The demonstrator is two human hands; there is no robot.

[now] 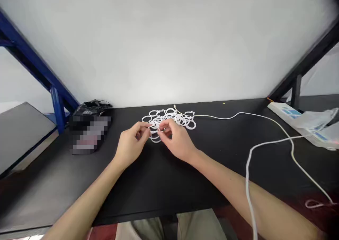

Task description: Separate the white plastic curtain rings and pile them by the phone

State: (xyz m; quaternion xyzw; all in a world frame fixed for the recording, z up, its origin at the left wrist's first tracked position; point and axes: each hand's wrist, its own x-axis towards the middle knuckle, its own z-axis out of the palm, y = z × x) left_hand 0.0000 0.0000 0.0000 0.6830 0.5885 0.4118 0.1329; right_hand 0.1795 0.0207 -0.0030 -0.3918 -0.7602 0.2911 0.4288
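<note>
"Where are the white rings (173,118)?"
"Heaped, centre frame. My left hand (132,141) and right hand (178,137) seem to pinch one, fingertips narrow."
"Advice?"
"I'd grip lightly so neighbours don't snag, minding the cord (239,113) at right."

Bright light across the wall (169,46), sheen on the tabletop (53,201) lower left, and the upper-right corner blurs dark!

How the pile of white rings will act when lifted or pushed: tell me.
The rings are probably light and fairly stiff, as they look thin yet hold round shapes. Lifting one may drag others along, since they overlap in a heap. Pushed, they would likely slide rather than roll, since most seem to lie flat on the table.
</note>
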